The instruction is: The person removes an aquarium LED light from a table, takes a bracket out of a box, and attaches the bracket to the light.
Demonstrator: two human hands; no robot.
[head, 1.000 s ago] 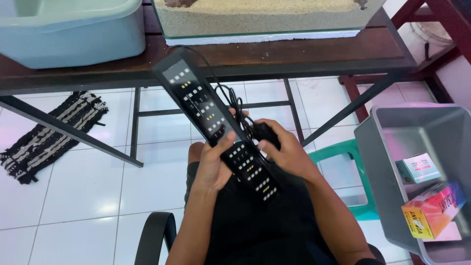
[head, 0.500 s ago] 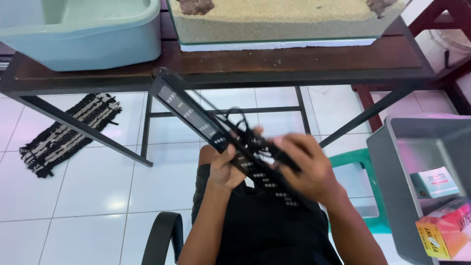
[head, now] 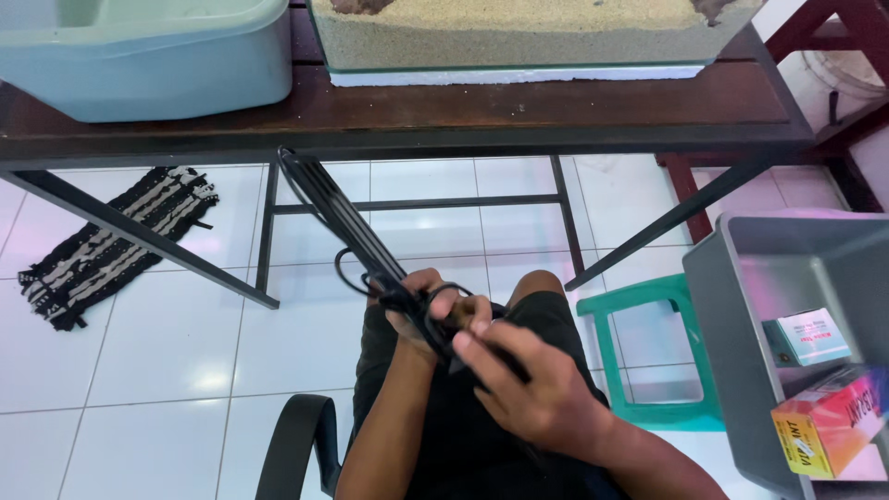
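A long, flat black light bar (head: 344,218) slants from my lap up toward the table edge, turned edge-on so only its thin side shows. My left hand (head: 428,313) grips its lower part with the fingers curled round it, and a black cable (head: 354,276) loops beside the thumb. Just below, my right hand (head: 528,380) closes over the bar's near end, covering it. I am seated, with both hands above my black shorts.
A dark wooden table (head: 519,116) carries a pale green tub (head: 148,56) and a glass tank of sand (head: 519,32). A grey bin (head: 741,315) with small boxes stands at right, beside a green plastic stool (head: 639,356). A striped mat (head: 111,236) lies on white tiles.
The bar has been rotated from face-up, with its rows of lights showing, to edge-on. Both hands shifted along it and my view tilted lower and left.
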